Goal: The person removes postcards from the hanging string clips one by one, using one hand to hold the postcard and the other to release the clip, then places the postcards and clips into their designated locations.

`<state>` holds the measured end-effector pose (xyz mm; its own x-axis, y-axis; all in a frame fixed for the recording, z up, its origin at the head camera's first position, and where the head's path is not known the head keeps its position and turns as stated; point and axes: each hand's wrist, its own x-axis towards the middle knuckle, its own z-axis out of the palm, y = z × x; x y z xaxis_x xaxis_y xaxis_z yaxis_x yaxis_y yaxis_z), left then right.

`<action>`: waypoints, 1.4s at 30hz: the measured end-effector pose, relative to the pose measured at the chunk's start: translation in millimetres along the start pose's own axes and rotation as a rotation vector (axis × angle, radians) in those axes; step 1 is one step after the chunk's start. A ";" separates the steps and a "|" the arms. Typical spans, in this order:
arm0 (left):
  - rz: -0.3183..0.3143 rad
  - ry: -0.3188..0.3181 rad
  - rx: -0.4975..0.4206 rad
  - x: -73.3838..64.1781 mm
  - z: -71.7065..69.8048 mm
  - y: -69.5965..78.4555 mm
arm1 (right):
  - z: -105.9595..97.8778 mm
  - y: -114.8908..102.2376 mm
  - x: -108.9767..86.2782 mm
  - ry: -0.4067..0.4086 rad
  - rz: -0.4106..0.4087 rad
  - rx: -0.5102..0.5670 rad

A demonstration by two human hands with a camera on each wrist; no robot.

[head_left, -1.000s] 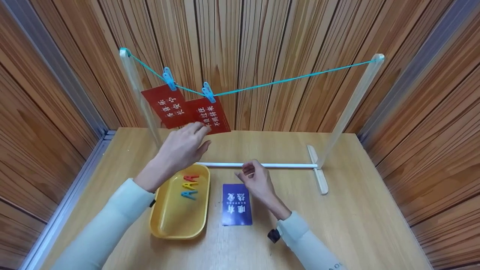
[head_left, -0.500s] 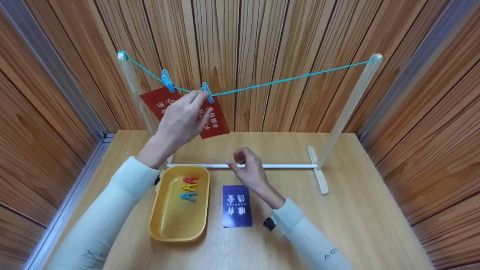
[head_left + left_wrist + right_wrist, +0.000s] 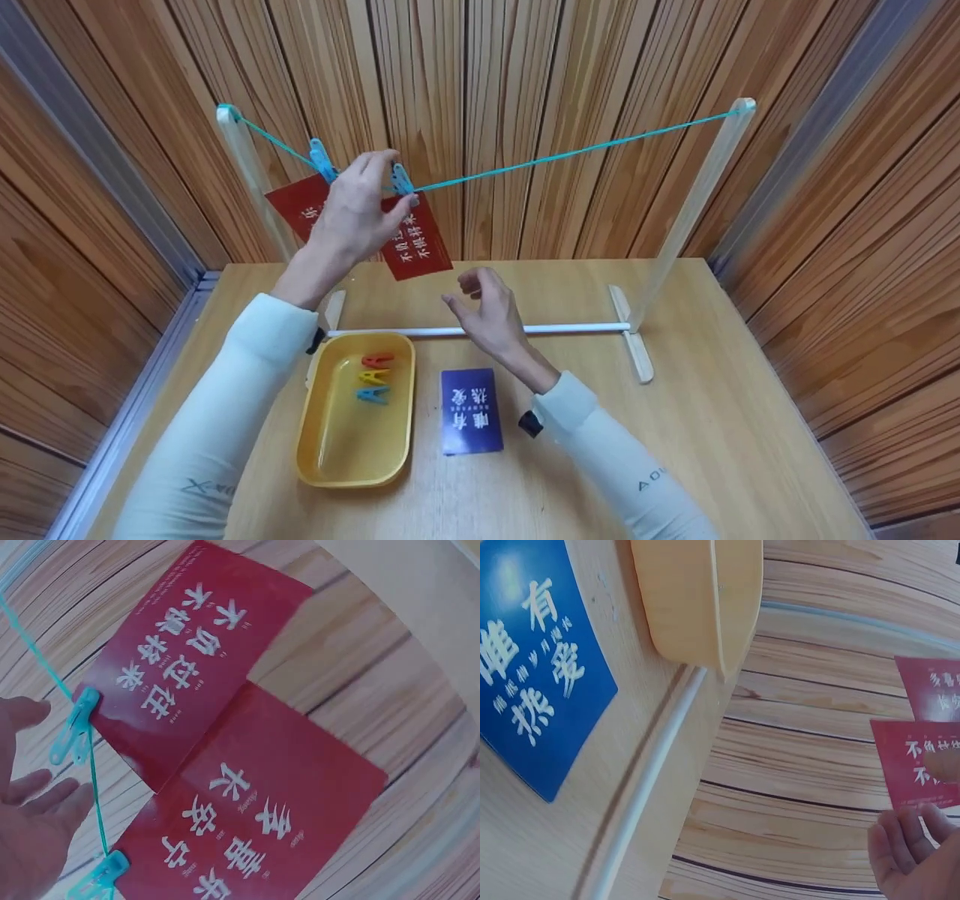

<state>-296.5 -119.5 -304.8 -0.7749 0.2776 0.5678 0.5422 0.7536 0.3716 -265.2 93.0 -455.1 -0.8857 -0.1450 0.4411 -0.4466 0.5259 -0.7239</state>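
Two red cards with white Chinese characters hang from a teal cord by light blue clothespins. My left hand is up at the right-hand clothespin. In the left wrist view, thumb and fingers stand spread on either side of that clothespin, with gaps to it. Below it hangs the right-hand card; the left-hand card and its clothespin are partly behind the hand. My right hand, fingers loosely bent and holding nothing, hovers below and right of the right-hand card.
A yellow tray on the table holds red, yellow and blue clothespins. Right of it lies a blue card. The cord runs between two wooden posts, with the right post joined by a white rod.
My left hand has risen from the right-hand card's lower edge to its clothespin. My right hand has moved up and slightly left, toward the cards.
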 end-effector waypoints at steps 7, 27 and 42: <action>-0.173 -0.137 -0.111 10.0 -7.8 -0.5 | -1.6 -2.3 15.8 0.073 0.007 0.043; -0.328 -0.252 -0.322 16.4 -21.1 -8.6 | 12.4 -35.0 60.4 -0.010 0.074 0.160; -0.323 -0.292 -0.354 8.6 -21.7 -14.2 | 27.8 -40.7 57.6 -0.066 0.021 0.288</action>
<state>-303.8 -140.7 -289.2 -0.9501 0.2576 0.1758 0.2994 0.5957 0.7453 -301.6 40.0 -414.9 -0.8973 -0.1952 0.3960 -0.4374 0.2709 -0.8575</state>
